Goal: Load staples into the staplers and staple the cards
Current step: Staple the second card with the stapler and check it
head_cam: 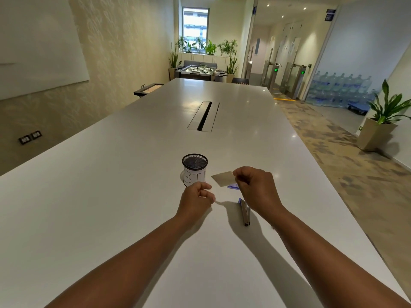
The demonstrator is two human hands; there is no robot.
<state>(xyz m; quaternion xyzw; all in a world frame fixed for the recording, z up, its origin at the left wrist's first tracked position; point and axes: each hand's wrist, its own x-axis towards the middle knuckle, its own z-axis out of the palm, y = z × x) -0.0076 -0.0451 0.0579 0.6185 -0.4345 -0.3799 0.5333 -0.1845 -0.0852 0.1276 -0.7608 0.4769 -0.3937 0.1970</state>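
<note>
My right hand (pixel 255 187) pinches a small beige card (pixel 223 178) by its right edge and holds it just above the white table (pixel 111 207). My left hand (pixel 195 200) is curled with the fingers closed; a tiny pale thing may sit between the fingertips, too small to tell. An opened stapler (pixel 244 211), blue at its far end, lies flat on the table under my right wrist. A small blue box (pixel 233 186) peeks out beneath my right hand, mostly hidden.
A black mesh cup (pixel 194 168) with a white paper label stands just beyond my left hand. A cable slot (pixel 203 116) runs down the table's middle. The table's right edge drops to carpet; a potted plant (pixel 382 121) stands there.
</note>
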